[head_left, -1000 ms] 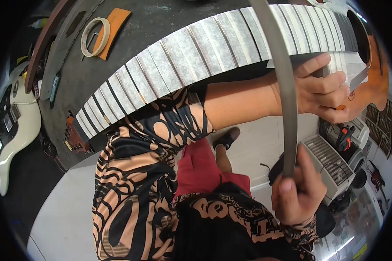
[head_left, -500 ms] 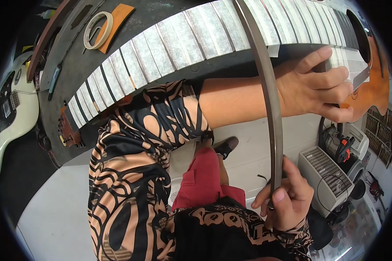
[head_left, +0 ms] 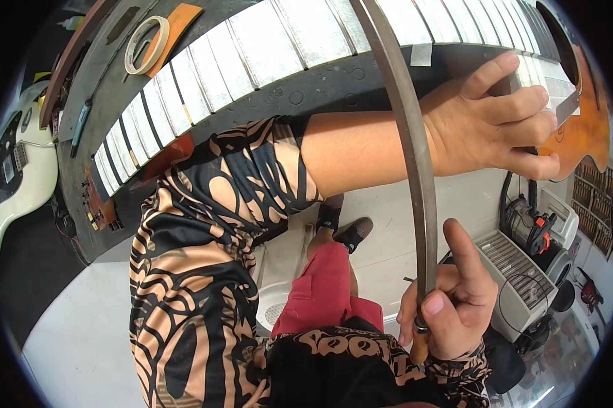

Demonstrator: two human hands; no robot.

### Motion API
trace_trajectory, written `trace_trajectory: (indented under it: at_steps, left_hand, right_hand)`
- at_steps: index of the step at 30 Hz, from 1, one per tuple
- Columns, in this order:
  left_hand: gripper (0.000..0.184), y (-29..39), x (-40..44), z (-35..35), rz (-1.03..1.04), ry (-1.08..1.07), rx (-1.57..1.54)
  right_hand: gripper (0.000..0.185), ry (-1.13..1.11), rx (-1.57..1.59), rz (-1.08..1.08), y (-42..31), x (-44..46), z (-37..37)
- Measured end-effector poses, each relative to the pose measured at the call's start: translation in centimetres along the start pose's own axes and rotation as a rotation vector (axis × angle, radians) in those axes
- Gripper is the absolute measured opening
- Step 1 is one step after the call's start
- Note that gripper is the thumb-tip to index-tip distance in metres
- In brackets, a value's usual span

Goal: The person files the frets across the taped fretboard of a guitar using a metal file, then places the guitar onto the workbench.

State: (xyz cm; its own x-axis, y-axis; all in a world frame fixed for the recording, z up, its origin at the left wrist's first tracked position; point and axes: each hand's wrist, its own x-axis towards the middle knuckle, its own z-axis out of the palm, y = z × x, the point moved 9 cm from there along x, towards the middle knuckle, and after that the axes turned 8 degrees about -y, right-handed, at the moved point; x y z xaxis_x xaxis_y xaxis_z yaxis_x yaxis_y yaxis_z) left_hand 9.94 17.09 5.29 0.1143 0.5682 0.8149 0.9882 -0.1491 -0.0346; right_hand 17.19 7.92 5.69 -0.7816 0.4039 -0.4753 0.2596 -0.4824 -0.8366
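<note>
One file (head_left: 411, 129) extends from right hand (head_left: 456, 309) past left hand (head_left: 493, 129).

**A file (head_left: 410, 129) bars my way**

Between my left forearm (head_left: 361, 153) and the taped guitar neck (head_left: 266, 51), a strip of workbench (head_left: 320, 88) leaves a passage, until the file cuts across. Right of it, there's room between my left hand (head_left: 493, 129) and right hand (head_left: 459, 316), though my index finger (head_left: 461, 248) juts in.
</note>
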Motion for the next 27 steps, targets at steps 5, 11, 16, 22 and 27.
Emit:
trace_trajectory:
  at_steps: [5, 11, 16, 22, 27]
  left_hand:
    - [0.044, -0.1, -0.1, -0.1, 0.002, 0.007, -0.001]
    - [0.044, 0.2, 0.0, -0.1, 0.005, 0.022, -0.006]
    - [0.038, 0.0, -0.1, -0.3, -0.011, 0.061, -0.012]
    - [0.04, 0.9, 0.4, -0.2, -0.04, 0.037, -0.067]
    - [0.043, 0.9, 0.3, -0.3, -0.065, 0.007, -0.048]
  right_hand:
    - [0.065, -0.047, -0.03, -0.025, 0.1, -0.2, 0.0]
    - [0.053, -0.095, -0.383, -0.264, -0.9, -0.8, 0.5]
    - [0.048, -0.016, -0.775, -0.36, -2.9, -1.5, 2.3]
    - [0.053, 0.005, -0.977, -0.366, -2.1, -4.9, 2.1]
    - [0.057, 0.027, -1.051, -0.315, -4.7, -1.8, 3.2]
